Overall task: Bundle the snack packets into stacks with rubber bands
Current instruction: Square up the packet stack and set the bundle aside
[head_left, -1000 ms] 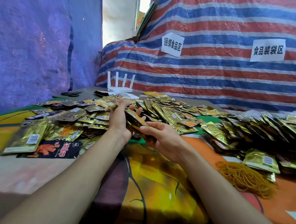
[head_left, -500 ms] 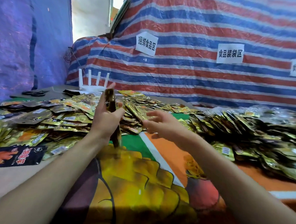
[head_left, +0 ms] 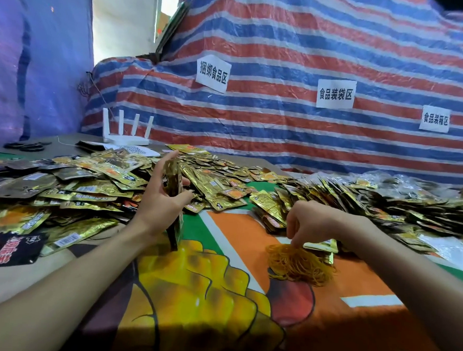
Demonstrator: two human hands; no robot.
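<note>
My left hand (head_left: 159,202) grips a stack of gold snack packets (head_left: 173,226) stood on edge on the colourful table cover, fingers along one side and thumb on the other. My right hand (head_left: 307,223) reaches down with its fingertips pinching into a heap of yellow rubber bands (head_left: 298,263) at centre right. Loose gold packets (head_left: 70,181) lie spread over the left of the table. Another pile of packets (head_left: 372,203) lies behind my right hand.
A white router (head_left: 125,136) with several antennas stands at the back left, black scissors (head_left: 27,146) to its left. A striped tarpaulin (head_left: 313,58) with paper signs rises behind the table. A black snack packet (head_left: 6,248) lies at the left edge.
My right hand has swung right and down from near the stack onto the rubber band heap. My left hand keeps the stack upright on the table. The camera has turned a little.
</note>
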